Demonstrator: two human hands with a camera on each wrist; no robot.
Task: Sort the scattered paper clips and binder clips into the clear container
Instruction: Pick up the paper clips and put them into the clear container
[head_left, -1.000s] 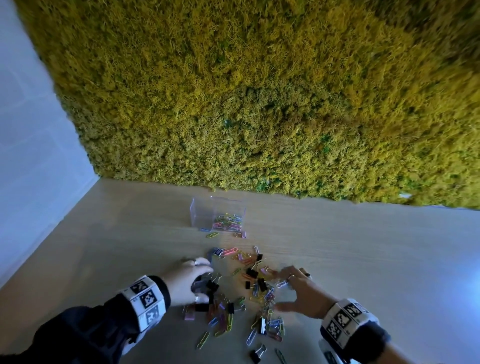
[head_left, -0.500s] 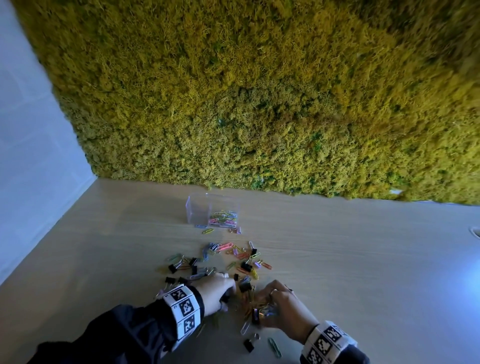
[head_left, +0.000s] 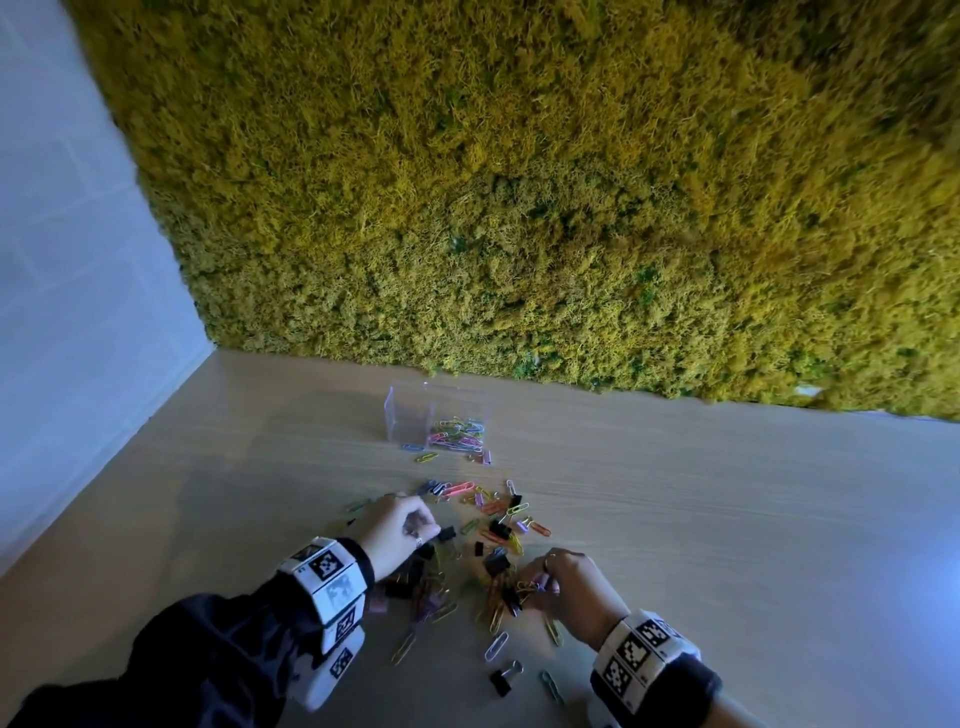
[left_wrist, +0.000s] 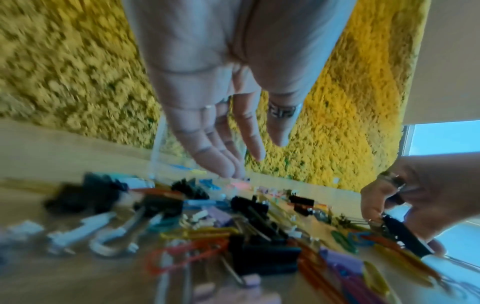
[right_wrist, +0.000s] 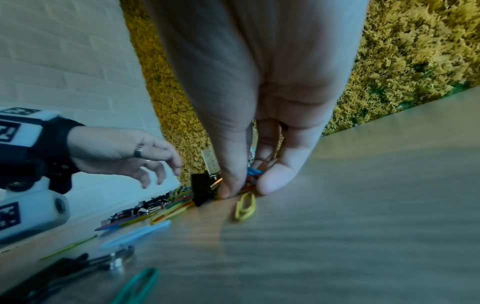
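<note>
The clear container (head_left: 410, 415) stands at the back of the wooden table, with coloured paper clips (head_left: 460, 434) in it. A pile of paper clips and black binder clips (head_left: 493, 535) lies between my hands. My left hand (head_left: 405, 522) hovers over the pile's left side with fingers straight and nothing in it; its fingertips (left_wrist: 231, 166) show in the left wrist view. My right hand (head_left: 550, 584) pinches a small bunch of clips at the pile's near right, thumb and fingers (right_wrist: 244, 191) pressed to the table beside a black binder clip (right_wrist: 200, 189).
A yellow-green moss wall (head_left: 519, 208) rises behind the table and a white brick wall (head_left: 78, 260) on the left. A loose black binder clip (head_left: 501, 680) and a green paper clip (head_left: 550, 686) lie near the front edge. Bare wood (head_left: 753, 545) stretches to the right.
My left hand has drawn away from the right hand, up and to the left, and opened over the pile. My right hand stays low, gathering clips.
</note>
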